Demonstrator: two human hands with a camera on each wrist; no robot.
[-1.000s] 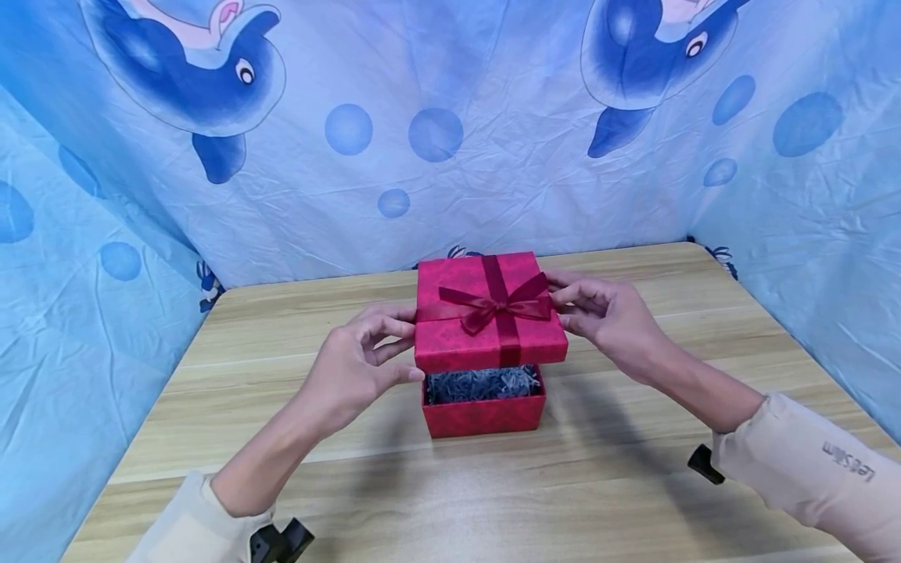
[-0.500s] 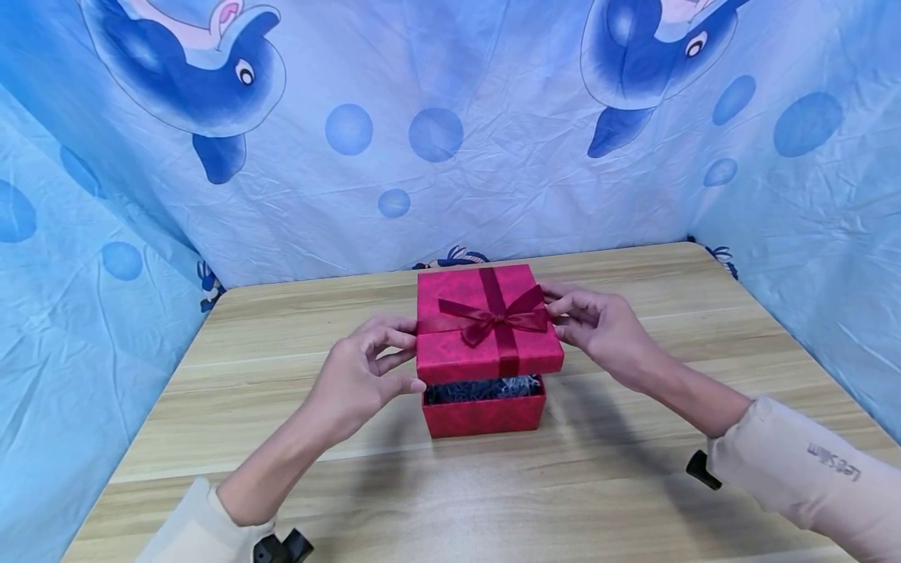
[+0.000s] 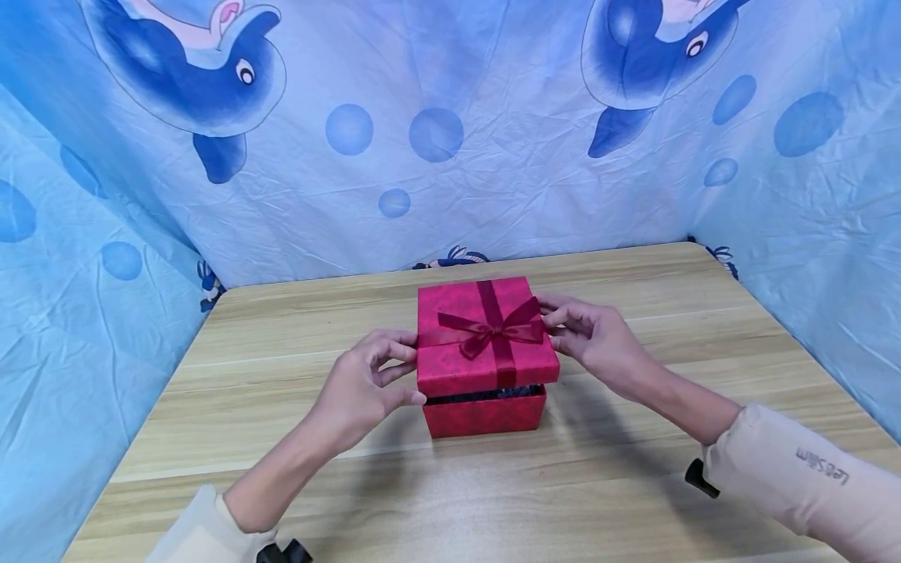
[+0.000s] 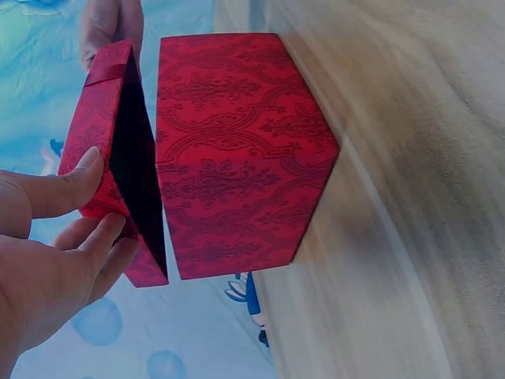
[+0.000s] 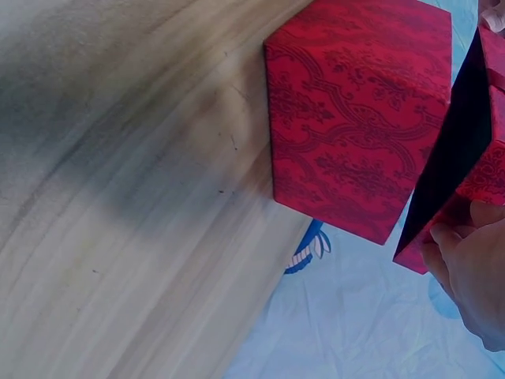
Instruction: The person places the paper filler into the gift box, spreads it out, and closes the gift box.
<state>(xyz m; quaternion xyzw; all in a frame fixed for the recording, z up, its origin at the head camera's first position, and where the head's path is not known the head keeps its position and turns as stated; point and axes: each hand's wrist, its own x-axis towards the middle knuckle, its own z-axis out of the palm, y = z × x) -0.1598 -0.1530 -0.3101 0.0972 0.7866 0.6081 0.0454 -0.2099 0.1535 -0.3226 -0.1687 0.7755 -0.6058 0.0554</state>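
Observation:
Between both hands is the red lid (image 3: 457,367) of a gift box, topped with a dark red ribbon bow (image 3: 489,332). My left hand (image 3: 362,387) grips its left side, thumb at the near corner; the left wrist view shows thumb and fingers pinching the lid's wall (image 4: 95,174). My right hand (image 3: 598,344) holds the right side, fingers curled at the edge (image 5: 454,237). Below the lid stands the red patterned box base (image 3: 486,416) on the table. A narrow gap separates the two in both wrist views. Dark shredded filler (image 3: 486,393) shows through the gap at the front.
The wooden table (image 3: 479,500) runs back to a blue curtain (image 3: 493,203) printed with dolphins and bubbles. Curtain also hangs along the left and right sides. Black wrist devices (image 3: 285,552) are strapped at both sleeves.
Both hands have lowered the lid toward the box base, bringing it slightly nearer to me. Less of the filler shows now. The base has stayed in place.

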